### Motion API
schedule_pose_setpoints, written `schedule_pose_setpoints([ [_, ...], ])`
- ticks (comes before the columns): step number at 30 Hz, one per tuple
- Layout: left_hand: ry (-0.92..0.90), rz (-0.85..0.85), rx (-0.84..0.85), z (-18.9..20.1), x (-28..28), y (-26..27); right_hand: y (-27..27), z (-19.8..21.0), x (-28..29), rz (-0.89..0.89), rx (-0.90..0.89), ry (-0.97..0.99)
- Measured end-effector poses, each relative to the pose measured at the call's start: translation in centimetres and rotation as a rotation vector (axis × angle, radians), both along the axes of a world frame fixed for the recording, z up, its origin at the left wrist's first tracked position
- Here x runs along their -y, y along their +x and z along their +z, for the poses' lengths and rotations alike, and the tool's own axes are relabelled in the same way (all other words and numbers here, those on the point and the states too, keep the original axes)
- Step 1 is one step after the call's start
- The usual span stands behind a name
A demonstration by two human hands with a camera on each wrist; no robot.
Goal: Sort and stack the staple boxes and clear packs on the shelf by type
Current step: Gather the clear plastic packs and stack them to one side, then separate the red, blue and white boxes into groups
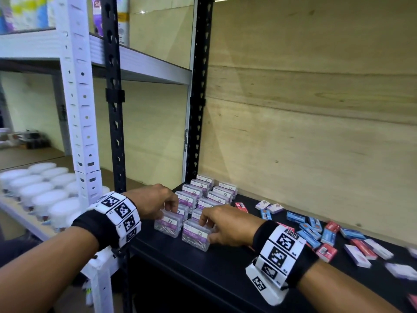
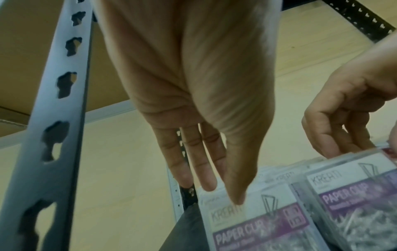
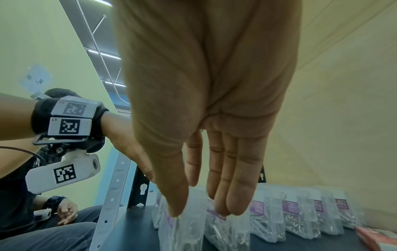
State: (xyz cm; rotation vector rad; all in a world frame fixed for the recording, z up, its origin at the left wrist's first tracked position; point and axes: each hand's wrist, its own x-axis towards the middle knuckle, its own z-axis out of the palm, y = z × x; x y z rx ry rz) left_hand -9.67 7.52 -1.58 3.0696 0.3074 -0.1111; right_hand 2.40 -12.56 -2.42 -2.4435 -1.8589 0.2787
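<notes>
Two rows of clear paper-clip packs (image 1: 208,192) stand at the left back of the black shelf (image 1: 203,272). My left hand (image 1: 167,212) pinches the front clear pack (image 1: 168,224) of the left row, thumb on its label (image 2: 257,220). My right hand (image 1: 206,230) holds the front pack (image 1: 195,237) of the right row, with its thumb on one side and its fingers on the other (image 3: 184,234). Small blue, red and white staple boxes (image 1: 316,231) lie scattered flat to the right of my right wrist.
A black upright post (image 1: 115,109) and a white post (image 1: 79,98) stand left of my left arm. White-lidded jars (image 1: 40,193) fill the neighbouring shelf. A wooden back panel (image 1: 316,109) closes the rear. Another person's hand (image 3: 66,208) shows low on the left.
</notes>
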Motion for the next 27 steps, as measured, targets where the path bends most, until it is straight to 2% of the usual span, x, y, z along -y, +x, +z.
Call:
schedule_pose_setpoints([
  [4, 0.003, -0.023, 0.047, 1.1, 0.6, 0.9, 1.3, 0.9, 1.4, -0.027, -0.001, -0.007],
  [10, 0.013, -0.095, 0.111, 3.0, 4.2, 6.1, 7.1, 3.2, 5.6, -0.17, 0.068, -0.029],
  [17, 0.044, -0.155, 0.026, 3.9, 8.2, 14.9, 14.8, 3.5, 10.1, -0.361, 0.063, -0.101],
  [23, 0.052, -0.161, -0.049, 2.9, 10.4, 22.3, 19.8, 2.4, 11.0, -0.375, 0.051, -0.171],
  [27, 0.147, -0.189, -0.161, 1.6, 11.6, 26.6, 22.3, 1.9, 10.1, -0.367, 0.05, -0.175],
])
